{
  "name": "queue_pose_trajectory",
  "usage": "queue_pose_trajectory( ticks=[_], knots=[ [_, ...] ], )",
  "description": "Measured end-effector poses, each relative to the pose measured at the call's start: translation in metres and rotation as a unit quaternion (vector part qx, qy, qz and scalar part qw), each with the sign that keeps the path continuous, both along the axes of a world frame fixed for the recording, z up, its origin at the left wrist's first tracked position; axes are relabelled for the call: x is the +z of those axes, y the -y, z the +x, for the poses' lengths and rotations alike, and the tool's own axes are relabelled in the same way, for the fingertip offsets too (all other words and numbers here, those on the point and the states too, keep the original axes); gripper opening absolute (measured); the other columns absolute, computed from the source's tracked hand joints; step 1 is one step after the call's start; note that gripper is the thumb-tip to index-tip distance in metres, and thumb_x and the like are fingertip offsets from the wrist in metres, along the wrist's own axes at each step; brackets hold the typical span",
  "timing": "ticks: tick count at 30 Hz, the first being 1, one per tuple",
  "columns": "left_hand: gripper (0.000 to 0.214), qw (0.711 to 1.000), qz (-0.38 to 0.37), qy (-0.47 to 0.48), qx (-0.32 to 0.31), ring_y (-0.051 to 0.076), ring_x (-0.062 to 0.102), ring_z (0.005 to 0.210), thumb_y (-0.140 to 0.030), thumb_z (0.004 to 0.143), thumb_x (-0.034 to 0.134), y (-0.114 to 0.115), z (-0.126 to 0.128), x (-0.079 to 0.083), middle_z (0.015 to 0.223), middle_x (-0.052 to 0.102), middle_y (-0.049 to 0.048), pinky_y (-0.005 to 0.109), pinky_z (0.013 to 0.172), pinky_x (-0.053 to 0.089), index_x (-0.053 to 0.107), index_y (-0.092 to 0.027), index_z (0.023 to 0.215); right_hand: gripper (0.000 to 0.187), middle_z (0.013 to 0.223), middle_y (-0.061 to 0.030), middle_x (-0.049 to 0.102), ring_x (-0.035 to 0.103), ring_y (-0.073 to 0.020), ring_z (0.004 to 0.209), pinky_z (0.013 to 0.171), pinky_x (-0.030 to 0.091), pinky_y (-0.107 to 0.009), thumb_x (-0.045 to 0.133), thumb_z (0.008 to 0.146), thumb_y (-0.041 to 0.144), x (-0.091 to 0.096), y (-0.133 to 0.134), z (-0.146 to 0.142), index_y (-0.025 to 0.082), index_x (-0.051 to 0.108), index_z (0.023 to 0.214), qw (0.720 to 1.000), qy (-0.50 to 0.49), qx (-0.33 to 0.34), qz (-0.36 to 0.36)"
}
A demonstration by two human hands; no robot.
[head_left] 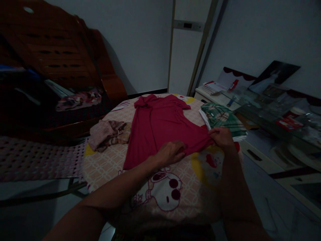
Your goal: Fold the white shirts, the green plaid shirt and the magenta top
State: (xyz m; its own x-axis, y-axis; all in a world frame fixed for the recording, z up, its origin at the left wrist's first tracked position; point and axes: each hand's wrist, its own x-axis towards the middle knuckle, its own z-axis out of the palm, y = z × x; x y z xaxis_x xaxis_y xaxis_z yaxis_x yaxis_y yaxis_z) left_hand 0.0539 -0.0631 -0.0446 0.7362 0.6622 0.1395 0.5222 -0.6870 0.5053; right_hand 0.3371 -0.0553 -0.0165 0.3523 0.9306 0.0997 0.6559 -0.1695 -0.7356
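A dark pink short-sleeved shirt lies spread on a round table, its sleeves toward the far side. My right hand pinches the lower right corner of the shirt and draws it out to the right. Near the bottom hem, my left hand rests on the fabric, palm down with fingers apart. To the shirt's left sits a crumpled heap of pinkish-brown clothing. A stack of folded clothes with a green plaid one on top lies just beyond my right hand.
A patterned cloth with a cartoon dog covers the table. At left are a wooden bench and a woven seat. A glass-topped cabinet with assorted items stands at right; a tall white unit is behind.
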Motion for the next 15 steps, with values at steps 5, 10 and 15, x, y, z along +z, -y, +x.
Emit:
queue_pose_trajectory(
  ticks=[5,10,15],
  knots=[
    [0.083,0.991,0.05,-0.122,0.032,0.032,0.059,0.119,-0.046,0.087,0.066,0.015,0.019,-0.011,0.133,0.06,0.0183,0.039,0.088,0.052,0.03,-0.017,0.156,0.014,0.047,0.0025,0.061,0.054,-0.013,0.033,0.032,0.044,-0.021,0.066,0.058,0.025,0.004,-0.001,-0.01,0.017,0.068,0.069,0.954,-0.28,-0.043,0.099],
    [0.066,0.982,0.073,-0.162,0.066,0.031,0.063,0.112,-0.04,0.097,0.05,0.015,0.031,-0.01,0.126,0.063,0.0176,0.038,0.081,0.054,0.03,-0.012,0.154,0.015,0.048,0.0033,0.062,0.054,-0.0112,0.034,0.032,0.046,-0.02,0.067,0.052,0.019,0.006,-0.004,-0.015,0.016,0.066,0.067,0.916,-0.364,-0.076,0.15],
    [0.041,0.982,0.061,-0.169,0.066,0.026,0.069,0.097,-0.024,0.1,0.039,0.01,0.023,-0.002,0.114,0.069,0.0135,0.033,0.074,0.053,0.048,-0.017,0.14,0.016,0.049,0.003,0.06,0.052,-0.0134,0.034,0.034,0.045,-0.024,0.061,0.056,0.022,0.007,-0.003,-0.011,0.017,0.068,0.07,0.939,-0.301,-0.086,0.141]
  ],
)
